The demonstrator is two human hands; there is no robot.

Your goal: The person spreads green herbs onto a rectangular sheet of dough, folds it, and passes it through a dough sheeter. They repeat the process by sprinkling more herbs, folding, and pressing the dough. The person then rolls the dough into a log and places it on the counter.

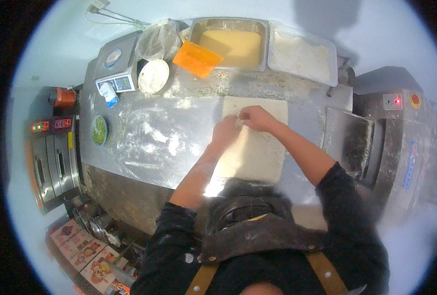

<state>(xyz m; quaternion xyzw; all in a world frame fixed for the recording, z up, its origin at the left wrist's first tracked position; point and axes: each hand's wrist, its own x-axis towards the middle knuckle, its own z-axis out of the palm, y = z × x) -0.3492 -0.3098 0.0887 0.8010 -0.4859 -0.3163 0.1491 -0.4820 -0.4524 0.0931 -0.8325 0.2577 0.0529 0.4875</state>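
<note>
A flat rectangular sheet of pale dough (253,158) lies on the floured metal worktop in front of me. Over its upper part my left hand (226,127) and my right hand (255,117) come together, fingertips nearly touching. Between them shows a small pale bit, perhaps dough, pinched by the fingers; which hand holds it is unclear. The left hand is somewhat blurred, and its fingers are partly hidden. Beyond the sheet, an orange plastic scraper (197,59) leans across the corner of a metal tray of yellow batter or liquid (233,46).
Left on the worktop are a bowl of chopped greens (99,131), a small packet (108,94), a scale (117,84) and a bowl of white powder (154,76). A floury plastic tray (301,53) stands at the back right. A machine (395,121) borders the right side.
</note>
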